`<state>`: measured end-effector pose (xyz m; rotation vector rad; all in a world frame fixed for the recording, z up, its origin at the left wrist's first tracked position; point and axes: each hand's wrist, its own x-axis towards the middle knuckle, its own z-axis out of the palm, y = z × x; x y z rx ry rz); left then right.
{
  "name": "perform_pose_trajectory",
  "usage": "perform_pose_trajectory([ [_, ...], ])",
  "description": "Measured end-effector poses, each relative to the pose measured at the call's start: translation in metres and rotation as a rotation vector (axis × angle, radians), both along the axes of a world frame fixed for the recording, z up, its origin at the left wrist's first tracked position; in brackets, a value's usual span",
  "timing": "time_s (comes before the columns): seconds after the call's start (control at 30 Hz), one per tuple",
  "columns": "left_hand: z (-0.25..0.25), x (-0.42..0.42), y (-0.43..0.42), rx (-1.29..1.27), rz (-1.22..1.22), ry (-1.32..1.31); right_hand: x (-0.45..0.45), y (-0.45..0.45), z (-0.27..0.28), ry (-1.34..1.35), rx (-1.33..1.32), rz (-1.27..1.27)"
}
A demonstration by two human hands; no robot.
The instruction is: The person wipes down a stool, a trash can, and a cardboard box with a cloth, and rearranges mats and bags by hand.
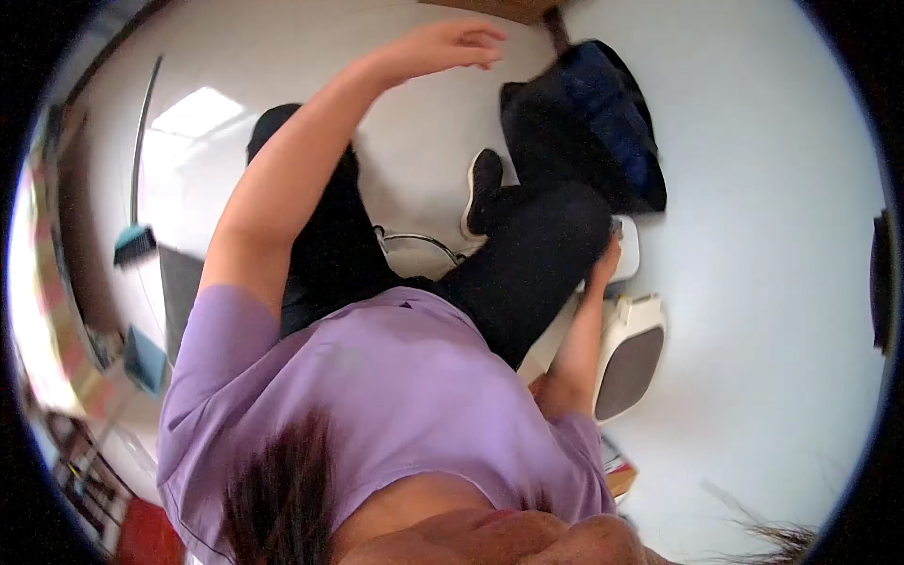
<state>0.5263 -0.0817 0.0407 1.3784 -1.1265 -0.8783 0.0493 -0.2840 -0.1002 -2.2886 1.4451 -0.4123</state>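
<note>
My left arm is raised and reaches forward. The left hand point(450, 47) hangs in the air over the floor, its fingers loosely bent and apart, with nothing seen in it. My right arm goes down beside my right thigh. There, my right hand point(605, 265) is at a white object with rounded corners point(627, 249), seemingly touching it. My knee and the hand itself hide part of that object, so its kind is unclear. The right fingers are mostly hidden. Just behind the hand stands a white appliance with a grey oval panel point(632, 372).
A dark bag-like bundle point(593, 122) rests against the pale wall point(772, 235) at the right. To the left are a broom point(137, 243) and a blue dustpan point(144, 361). A curved metal bar point(421, 237) shows between my legs. Something wooden point(490, 9) is at the top edge.
</note>
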Motion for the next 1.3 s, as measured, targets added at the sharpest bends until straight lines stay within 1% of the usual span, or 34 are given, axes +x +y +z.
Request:
perform_pose_trajectory([
  [0.03,0.002,0.005,-0.001,-0.034,0.063,0.011,-0.017,-0.020,-0.022,-0.232,0.069,0.034],
  [0.07,0.000,0.010,-0.001,-0.125,0.078,0.063,0.009,0.003,0.003,-0.639,0.409,-0.263],
  [0.1,0.000,0.016,0.000,-0.223,0.092,0.107,0.014,0.003,0.003,-0.824,0.494,-0.208],
  [0.13,0.014,0.010,0.005,-0.201,0.157,0.053,0.063,0.022,0.063,-0.599,0.655,-0.035],
  [0.17,0.023,0.006,0.010,-0.249,0.189,-0.044,0.135,0.051,0.119,-0.319,0.702,-0.277],
  [0.2,0.030,0.003,0.014,-0.277,0.159,-0.130,0.207,0.080,0.176,-0.046,0.789,-0.494],
  [0.23,0.035,-0.001,0.016,-0.264,0.093,-0.119,0.167,0.056,0.146,-0.558,0.847,-0.371],
  [0.27,0.038,-0.004,0.016,-0.200,-0.004,-0.157,0.163,0.046,0.135,-0.796,0.810,-0.245],
  [0.3,0.040,-0.013,0.011,-0.157,-0.047,-0.152,0.159,0.037,0.124,-1.036,0.799,-0.096],
  [0.33,0.040,-0.014,0.010,-0.118,-0.081,-0.110,0.174,0.034,0.128,-1.039,0.778,-0.067],
  [0.4,0.032,-0.017,-0.002,-0.155,-0.105,-0.221,0.205,0.028,0.135,-1.045,0.734,-0.009],
  [0.47,0.016,-0.010,-0.025,-0.158,-0.131,-0.207,0.226,0.021,0.141,-0.873,0.549,0.015],
  [0.5,0.010,-0.002,-0.034,-0.161,-0.162,-0.173,0.227,0.014,0.135,-0.918,0.510,0.048],
  [0.53,0.009,0.009,-0.041,-0.176,-0.165,-0.189,0.231,0.009,0.133,-0.886,0.464,0.063],
  [0.6,0.004,0.035,-0.055,0.085,-0.101,-0.404,0.248,0.006,0.140,-0.930,0.491,-0.031],
  [0.63,0.000,0.044,-0.063,0.072,-0.096,-0.428,0.256,0.003,0.146,-0.953,0.506,-0.030],
  [0.7,-0.016,0.058,-0.075,-0.047,0.016,-0.179,0.259,-0.008,0.149,-1.009,0.498,0.029],
  [0.73,-0.025,0.067,-0.079,-0.059,0.012,-0.199,0.261,-0.012,0.152,-1.044,0.499,0.077],
  [0.77,-0.036,0.060,-0.092,-0.064,0.057,-0.125,0.248,-0.026,0.152,-1.086,0.511,0.026],
  [0.8,-0.043,0.065,-0.094,-0.071,0.104,-0.036,0.248,-0.029,0.156,-1.110,0.500,0.027],
  [0.87,-0.048,0.080,-0.085,0.040,0.124,0.096,0.253,-0.034,0.166,-1.159,0.546,0.039],
  [0.9,-0.046,0.085,-0.083,0.030,0.125,0.077,0.256,-0.039,0.168,-1.177,0.540,0.049],
  [0.97,-0.029,0.087,-0.075,0.146,0.182,-0.013,0.260,-0.046,0.173,-1.214,0.599,0.113],
  [1.0,-0.017,0.090,-0.067,0.134,0.187,-0.023,0.267,-0.043,0.179,-1.222,0.591,0.127],
  [1.07,0.010,0.091,-0.058,0.024,0.192,-0.124,0.277,-0.045,0.187,-1.290,0.686,0.164],
  [1.1,0.010,0.094,-0.055,0.015,0.199,-0.136,0.282,-0.048,0.188,-1.298,0.682,0.179],
  [1.17,0.000,0.099,-0.046,-0.021,0.284,-0.090,0.290,-0.051,0.189,-1.375,0.730,0.097],
  [1.2,-0.010,0.106,-0.042,-0.029,0.287,-0.088,0.296,-0.053,0.193,-1.372,0.725,0.105],
  [1.27,-0.021,0.118,-0.036,0.026,0.299,0.028,0.306,-0.050,0.207,-1.343,0.716,0.201],
  [1.3,-0.029,0.127,-0.044,0.018,0.290,0.038,0.312,-0.050,0.213,-1.335,0.702,0.197],
])
